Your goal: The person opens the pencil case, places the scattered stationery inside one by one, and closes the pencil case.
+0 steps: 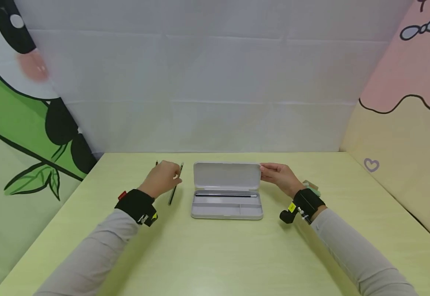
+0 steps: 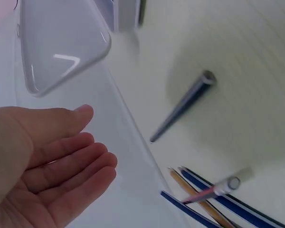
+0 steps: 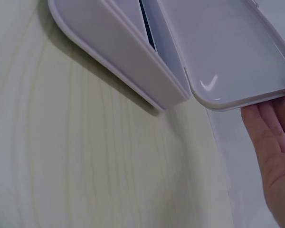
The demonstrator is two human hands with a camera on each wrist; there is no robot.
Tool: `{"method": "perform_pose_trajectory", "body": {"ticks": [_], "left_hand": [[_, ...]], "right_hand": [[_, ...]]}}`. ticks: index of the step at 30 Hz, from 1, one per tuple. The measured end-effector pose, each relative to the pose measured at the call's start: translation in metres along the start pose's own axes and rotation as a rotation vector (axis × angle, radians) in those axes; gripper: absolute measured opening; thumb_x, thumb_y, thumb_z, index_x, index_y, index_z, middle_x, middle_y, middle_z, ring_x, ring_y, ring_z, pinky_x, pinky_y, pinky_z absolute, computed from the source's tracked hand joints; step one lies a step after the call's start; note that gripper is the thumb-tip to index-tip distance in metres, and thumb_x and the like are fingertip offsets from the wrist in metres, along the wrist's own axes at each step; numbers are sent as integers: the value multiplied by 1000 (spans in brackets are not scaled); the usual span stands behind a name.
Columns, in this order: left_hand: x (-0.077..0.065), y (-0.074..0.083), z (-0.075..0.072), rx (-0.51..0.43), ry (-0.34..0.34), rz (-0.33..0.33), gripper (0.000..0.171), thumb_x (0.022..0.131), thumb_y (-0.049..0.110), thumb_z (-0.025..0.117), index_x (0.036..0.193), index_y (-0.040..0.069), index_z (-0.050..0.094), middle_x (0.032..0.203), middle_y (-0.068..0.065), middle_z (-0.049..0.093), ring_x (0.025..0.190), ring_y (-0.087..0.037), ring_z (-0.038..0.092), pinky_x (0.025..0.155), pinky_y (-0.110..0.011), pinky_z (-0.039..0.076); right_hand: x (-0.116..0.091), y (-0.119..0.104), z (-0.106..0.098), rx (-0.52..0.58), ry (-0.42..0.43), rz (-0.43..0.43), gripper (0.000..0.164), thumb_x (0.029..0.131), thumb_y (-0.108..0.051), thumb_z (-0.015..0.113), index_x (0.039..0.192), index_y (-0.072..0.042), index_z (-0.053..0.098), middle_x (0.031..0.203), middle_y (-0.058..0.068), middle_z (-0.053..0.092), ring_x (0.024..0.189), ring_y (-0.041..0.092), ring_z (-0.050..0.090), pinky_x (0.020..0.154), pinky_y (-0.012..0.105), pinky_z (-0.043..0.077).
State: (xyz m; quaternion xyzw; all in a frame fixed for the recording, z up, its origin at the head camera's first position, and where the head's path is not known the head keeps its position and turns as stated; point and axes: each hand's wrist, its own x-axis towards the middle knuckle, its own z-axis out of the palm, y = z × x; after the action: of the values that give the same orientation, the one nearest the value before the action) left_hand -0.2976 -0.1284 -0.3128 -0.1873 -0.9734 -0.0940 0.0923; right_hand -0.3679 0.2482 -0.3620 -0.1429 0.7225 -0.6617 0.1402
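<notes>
A white pencil case (image 1: 215, 211) stands with its lid (image 1: 226, 176) raised. One dark pencil (image 1: 226, 195) lies in its rear compartment; the front compartments show bare. My right hand (image 1: 279, 176) holds the lid's right edge, and the right wrist view shows its fingers (image 3: 270, 126) reaching behind that edge. To the left of the case, my left hand (image 1: 163, 177) is over the table, fingers loosely bent with nothing between them in the left wrist view. A dark pencil (image 2: 183, 107) lies just beyond its fingertips. Several other pencils (image 2: 204, 204) lie close by, partly hidden by the hand in the head view.
A small green and brown object (image 1: 312, 187) sits behind the right wrist. The pale wooden table (image 1: 215, 255) meets a white wall sheet (image 1: 215, 102) at the back, with painted panels on both sides.
</notes>
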Motion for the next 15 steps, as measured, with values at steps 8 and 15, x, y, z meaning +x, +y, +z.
{"method": "perform_pose_trajectory", "body": {"ticks": [8, 15], "left_hand": [[-5, -25, 11, -88, -61, -118, 12, 86, 6, 68, 91, -5, 69, 87, -19, 69, 71, -23, 63, 74, -40, 54], [5, -26, 25, -147, -115, -172, 25, 87, 8, 68, 63, 3, 60, 53, 2, 39, 51, -10, 32, 52, -22, 28]], "right_hand": [[2, 2, -1, 3, 12, 5, 54, 96, -20, 59, 139, 10, 43, 101, -14, 68, 92, 0, 69, 90, 22, 55], [1, 1, -1, 2, 2, -8, 57, 97, -20, 57, 140, 12, 39, 99, -16, 67, 91, -1, 68, 91, 22, 55]]}}
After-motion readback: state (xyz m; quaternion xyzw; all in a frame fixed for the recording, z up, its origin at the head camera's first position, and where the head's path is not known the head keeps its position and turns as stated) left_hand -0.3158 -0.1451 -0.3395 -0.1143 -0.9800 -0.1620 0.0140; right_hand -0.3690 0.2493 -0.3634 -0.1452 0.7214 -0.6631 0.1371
